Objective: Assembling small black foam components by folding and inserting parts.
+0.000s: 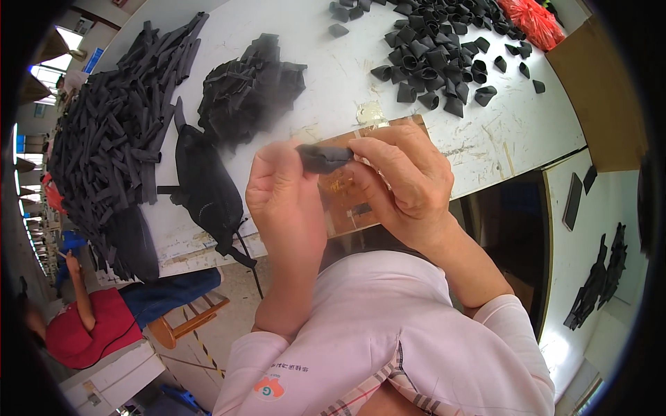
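Observation:
Between my two hands, above the table's front edge, is a small folded black fabric piece [323, 159]. My left hand [281, 184] is closed on its left end, and slight motion blur softens those fingers. At the right end, the thumb and fingers of my right hand [409, 180] pinch the fabric. Below the hands lies a brown board [406, 132], partly covered by them. Beyond, to the right, spreads a heap of small black folded fabric loops [433, 59]. A stack of flat black fabric pieces [253, 87] sits at the far left of the hands.
A large pile of black fabric strips [114, 132] covers the table's left side, beside a black pouch-like item [205, 184] with a cord. A red plastic bag [531, 24] and a cardboard box [596, 97] stand at right. A person in red [90, 322] sits at lower left.

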`<state>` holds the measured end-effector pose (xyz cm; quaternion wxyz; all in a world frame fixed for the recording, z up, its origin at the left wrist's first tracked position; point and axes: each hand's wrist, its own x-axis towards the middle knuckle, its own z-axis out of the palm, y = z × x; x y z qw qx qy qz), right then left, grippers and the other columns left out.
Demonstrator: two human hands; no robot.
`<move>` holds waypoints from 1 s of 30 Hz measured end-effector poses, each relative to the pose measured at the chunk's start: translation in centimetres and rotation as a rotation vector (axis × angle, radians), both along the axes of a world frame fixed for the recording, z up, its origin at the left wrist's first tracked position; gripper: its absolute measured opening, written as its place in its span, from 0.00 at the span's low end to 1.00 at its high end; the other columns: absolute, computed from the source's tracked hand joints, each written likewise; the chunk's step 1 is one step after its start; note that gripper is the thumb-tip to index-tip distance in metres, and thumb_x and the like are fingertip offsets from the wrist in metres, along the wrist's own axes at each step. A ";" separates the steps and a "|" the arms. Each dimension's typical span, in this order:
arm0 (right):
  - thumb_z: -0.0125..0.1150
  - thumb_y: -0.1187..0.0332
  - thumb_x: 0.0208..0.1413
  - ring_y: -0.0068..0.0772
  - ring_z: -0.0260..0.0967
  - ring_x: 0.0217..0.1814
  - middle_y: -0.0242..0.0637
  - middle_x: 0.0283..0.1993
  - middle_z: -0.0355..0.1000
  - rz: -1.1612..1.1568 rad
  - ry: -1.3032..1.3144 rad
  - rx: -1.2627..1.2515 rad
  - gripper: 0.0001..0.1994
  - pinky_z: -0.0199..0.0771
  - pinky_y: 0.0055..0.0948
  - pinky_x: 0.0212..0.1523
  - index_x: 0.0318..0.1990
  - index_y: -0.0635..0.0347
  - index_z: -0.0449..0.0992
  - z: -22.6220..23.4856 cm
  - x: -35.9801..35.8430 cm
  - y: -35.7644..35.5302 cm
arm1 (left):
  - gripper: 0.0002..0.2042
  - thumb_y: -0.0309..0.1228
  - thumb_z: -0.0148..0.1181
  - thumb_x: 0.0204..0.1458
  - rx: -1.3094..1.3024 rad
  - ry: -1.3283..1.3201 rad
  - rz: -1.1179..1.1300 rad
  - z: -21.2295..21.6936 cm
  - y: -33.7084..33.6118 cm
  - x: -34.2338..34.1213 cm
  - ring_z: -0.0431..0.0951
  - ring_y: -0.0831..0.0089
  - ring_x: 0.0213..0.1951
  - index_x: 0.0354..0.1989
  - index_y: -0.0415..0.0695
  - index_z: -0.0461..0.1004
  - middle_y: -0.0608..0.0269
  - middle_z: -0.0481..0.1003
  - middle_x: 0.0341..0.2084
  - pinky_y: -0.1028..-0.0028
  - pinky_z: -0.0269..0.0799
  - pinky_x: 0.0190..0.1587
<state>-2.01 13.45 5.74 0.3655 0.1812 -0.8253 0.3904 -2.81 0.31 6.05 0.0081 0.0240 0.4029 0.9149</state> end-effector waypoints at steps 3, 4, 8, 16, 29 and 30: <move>0.64 0.71 0.37 0.34 0.64 0.24 0.36 0.27 0.66 0.034 -0.067 -0.058 0.13 0.64 0.27 0.20 0.33 0.62 0.71 1.1 0.3 -0.2 | 0.05 0.27 0.49 0.55 -0.064 0.059 0.041 -0.3 0.1 0.0 0.68 0.76 0.35 0.34 0.39 0.68 0.60 0.70 0.32 0.74 0.62 0.44; 0.64 0.71 0.38 0.34 0.64 0.24 0.37 0.26 0.66 0.060 -0.156 -0.087 0.11 0.64 0.27 0.20 0.32 0.62 0.72 1.3 0.4 -0.3 | 0.04 0.26 0.49 0.54 -0.103 0.095 0.050 -0.4 0.1 0.0 0.68 0.76 0.35 0.34 0.39 0.68 0.60 0.70 0.32 0.74 0.62 0.44; 0.63 0.72 0.40 0.34 0.64 0.24 0.37 0.25 0.66 0.078 -0.090 -0.076 0.08 0.64 0.27 0.21 0.30 0.63 0.73 0.4 0.0 0.6 | 0.04 0.25 0.50 0.53 -0.236 0.158 0.137 -1.3 0.4 0.0 0.68 0.77 0.35 0.33 0.38 0.68 0.59 0.70 0.32 0.74 0.63 0.44; 0.61 0.75 0.42 0.28 0.62 0.24 0.34 0.25 0.68 0.178 -0.240 -0.102 0.06 0.62 0.23 0.22 0.30 0.63 0.75 0.5 -0.5 0.8 | 0.03 0.24 0.52 0.52 -0.189 0.153 0.109 -2.3 -1.0 -0.2 0.66 0.75 0.36 0.31 0.38 0.67 0.59 0.69 0.32 0.72 0.60 0.48; 0.62 0.75 0.38 0.34 0.61 0.24 0.36 0.24 0.64 0.133 -0.277 -0.100 0.06 0.61 0.30 0.22 0.26 0.62 0.71 -1.0 0.1 0.5 | 0.10 0.25 0.58 0.47 -0.684 0.214 -0.111 -1.8 -1.5 -1.1 0.69 0.78 0.32 0.38 0.36 0.70 0.63 0.72 0.28 0.78 0.65 0.40; 0.61 0.75 0.39 0.34 0.61 0.25 0.36 0.24 0.64 0.097 -0.247 -0.080 0.06 0.61 0.30 0.22 0.27 0.61 0.71 -0.5 0.2 0.5 | 0.08 0.25 0.57 0.48 -0.879 0.218 -0.205 -2.0 -1.9 -1.1 0.69 0.80 0.29 0.36 0.36 0.71 0.64 0.72 0.25 0.79 0.66 0.37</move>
